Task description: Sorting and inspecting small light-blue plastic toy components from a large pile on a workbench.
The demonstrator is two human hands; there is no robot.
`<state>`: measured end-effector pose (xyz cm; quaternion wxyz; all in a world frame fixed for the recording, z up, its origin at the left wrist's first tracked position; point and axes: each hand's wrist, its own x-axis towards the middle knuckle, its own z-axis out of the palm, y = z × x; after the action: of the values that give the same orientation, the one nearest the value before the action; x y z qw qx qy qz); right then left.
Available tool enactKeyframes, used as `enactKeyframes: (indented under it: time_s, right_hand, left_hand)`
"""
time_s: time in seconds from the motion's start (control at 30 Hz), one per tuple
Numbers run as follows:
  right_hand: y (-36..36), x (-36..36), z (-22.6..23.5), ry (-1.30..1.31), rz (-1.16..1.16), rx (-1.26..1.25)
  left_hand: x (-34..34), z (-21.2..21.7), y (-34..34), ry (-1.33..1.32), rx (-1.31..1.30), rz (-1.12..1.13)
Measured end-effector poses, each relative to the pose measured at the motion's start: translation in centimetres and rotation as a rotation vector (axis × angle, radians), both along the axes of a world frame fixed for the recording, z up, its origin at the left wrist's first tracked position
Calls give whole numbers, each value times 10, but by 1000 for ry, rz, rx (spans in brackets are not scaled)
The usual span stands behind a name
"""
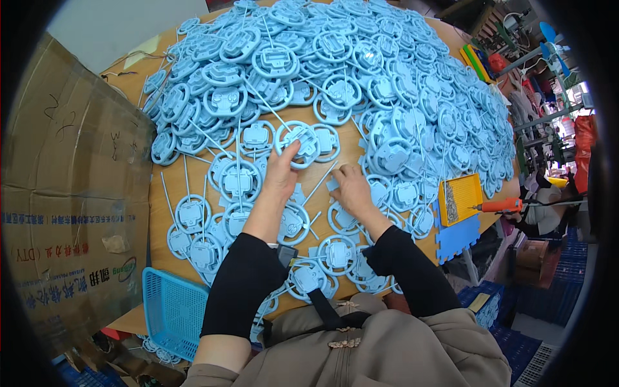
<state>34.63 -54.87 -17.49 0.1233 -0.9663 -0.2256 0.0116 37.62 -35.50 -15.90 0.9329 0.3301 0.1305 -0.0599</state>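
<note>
A wooden table is heaped with several light blue round plastic parts, each a ring with a blocky centre and a thin sprue rod. My left hand reaches forward and grips the rim of one blue ring part at the table's middle. My right hand rests lower to the right, its fingers closed on a small blue plastic piece against the tabletop. More blue rings lie loose around both forearms.
A big cardboard box stands at the left. A blue plastic basket sits at the lower left edge. At the right lie a yellow tray, an orange-handled tool and a blue foam mat.
</note>
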Motion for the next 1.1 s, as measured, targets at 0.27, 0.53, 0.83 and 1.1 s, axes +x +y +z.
enactKeyframes:
  time_s: [0.27,0.53,0.83,1.1]
  right_hand:
    - [-16,28,-10,-1,87,39]
    - [19,-10,-3,236,320,579]
    - [5,-36,57,608,37,785]
    - [8,-50,44,286,-15,791]
  left_hand:
    - [-65,-7,32,143,111,-120]
    - [-73,-5,8,-49,302,-416]
    - [-96,-2,2,170,140,-384]
    - [-94,7,-15,167,257,-285]
